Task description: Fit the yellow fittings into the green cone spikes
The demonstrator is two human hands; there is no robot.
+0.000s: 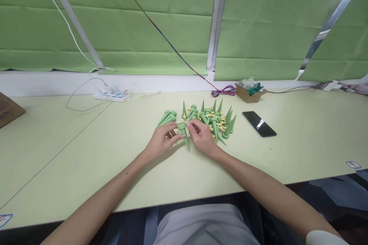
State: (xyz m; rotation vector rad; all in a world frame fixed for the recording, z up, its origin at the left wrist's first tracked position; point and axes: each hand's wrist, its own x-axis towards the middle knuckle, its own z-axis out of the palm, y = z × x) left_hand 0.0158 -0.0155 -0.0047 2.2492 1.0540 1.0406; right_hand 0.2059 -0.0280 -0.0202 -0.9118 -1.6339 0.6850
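Between my hands a green spike (pixel 184 136) hangs with its wide cap up and its point down. My left hand (pixel 164 139) grips it from the left with thumb and fingers. Pinched at the right side of the cap, my right hand (pixel 201 134) holds something small, mostly hidden by the fingertips. Behind and to the right lies a pile of green spikes (pixel 214 121) mixed with small yellow pieces (pixel 221 126). A few more green spikes (pixel 167 116) lie together just beyond my left hand.
A black phone (pixel 259 124) lies right of the pile. Farther back are a small cardboard box (pixel 249 95) with plastic and green material, a coiled cable (pixel 224 91) and a white power strip (pixel 115 96). A brown wooden object (pixel 10 110) is at the far left.
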